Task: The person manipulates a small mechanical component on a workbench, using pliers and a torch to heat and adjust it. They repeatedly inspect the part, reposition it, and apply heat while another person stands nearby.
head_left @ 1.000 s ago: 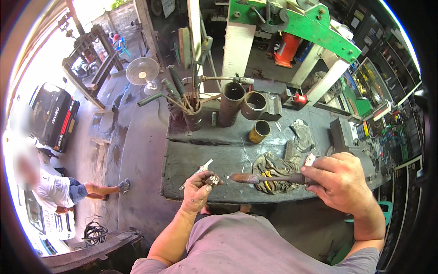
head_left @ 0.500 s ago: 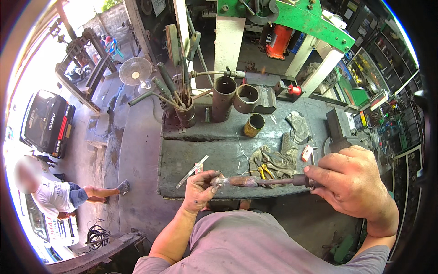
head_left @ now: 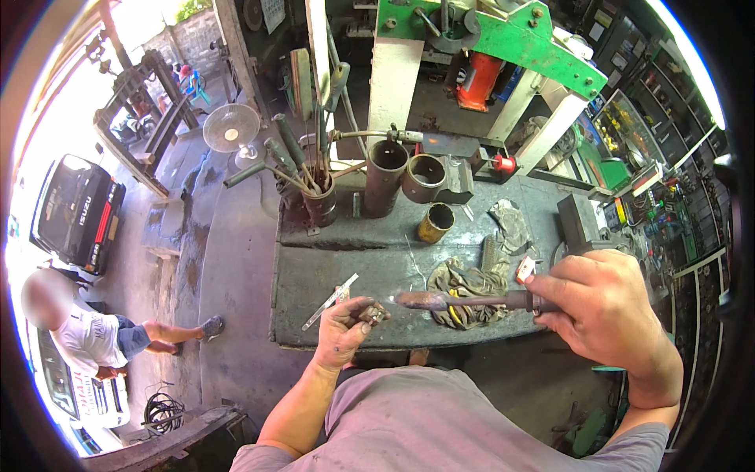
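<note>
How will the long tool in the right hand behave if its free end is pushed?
Probably stiff: the long tool sticks straight out from the right hand. It may pivot, held near one end. It could feel tip-heavy: its brownish free end is thicker than its middle.

Above the bench [head_left: 354,263], near its front edge, the right hand [head_left: 598,295] grips a long tool [head_left: 472,301] by its dark end, while the left hand [head_left: 344,324] pinches a small shiny piece [head_left: 378,315]. On the bench lie a pale strip [head_left: 326,305], a rag [head_left: 494,282] and a small box [head_left: 525,270]; a yellowish can [head_left: 435,226] stands farther back. Left of the bench are a fan [head_left: 230,128] and a seated-looking person [head_left: 90,334]; behind it rises a green press [head_left: 511,43].
</note>
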`<state>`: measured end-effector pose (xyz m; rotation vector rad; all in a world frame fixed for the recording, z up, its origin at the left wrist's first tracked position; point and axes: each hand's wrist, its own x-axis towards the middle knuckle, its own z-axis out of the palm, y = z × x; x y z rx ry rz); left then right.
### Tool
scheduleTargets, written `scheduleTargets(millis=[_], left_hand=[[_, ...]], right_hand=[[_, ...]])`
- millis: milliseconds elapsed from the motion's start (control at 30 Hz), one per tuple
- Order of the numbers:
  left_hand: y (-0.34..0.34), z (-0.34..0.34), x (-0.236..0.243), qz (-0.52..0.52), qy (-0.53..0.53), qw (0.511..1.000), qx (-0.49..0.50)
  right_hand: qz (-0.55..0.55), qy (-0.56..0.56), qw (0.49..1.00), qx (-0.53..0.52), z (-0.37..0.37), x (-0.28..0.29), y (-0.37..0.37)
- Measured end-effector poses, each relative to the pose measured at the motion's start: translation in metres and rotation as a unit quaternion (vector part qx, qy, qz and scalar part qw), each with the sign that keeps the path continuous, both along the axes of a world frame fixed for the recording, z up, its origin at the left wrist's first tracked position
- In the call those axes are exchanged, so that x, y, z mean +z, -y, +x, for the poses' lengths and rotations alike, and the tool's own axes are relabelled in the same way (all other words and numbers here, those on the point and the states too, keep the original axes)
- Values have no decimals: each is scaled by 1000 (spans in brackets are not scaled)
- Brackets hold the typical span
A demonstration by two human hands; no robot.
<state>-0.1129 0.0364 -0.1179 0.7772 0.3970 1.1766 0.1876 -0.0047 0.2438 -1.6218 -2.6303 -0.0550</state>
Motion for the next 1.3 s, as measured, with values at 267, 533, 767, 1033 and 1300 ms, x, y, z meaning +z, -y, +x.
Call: scheduleTargets(millis=[267,533,767,1033,1300], left_hand=[[19,-27,-9,-48,12,994,99],[55,-57,-9,-141,-63,972,175],[58,-66,-10,-89,-35,983,157],[60,-51,-5,-103,4,981,164],[53,-41,-1,-86,1,987,138]], right_hand=[[-70,-346,904,-241,52,-110,-43],[-279,-819,337,-373,41,-281,-100],[-302,-909,206,-201,-9,-335,-136],[-274,-915,172,-242,-43,-323,-157],[-227,-780,468,-348,4,-326,-153]])
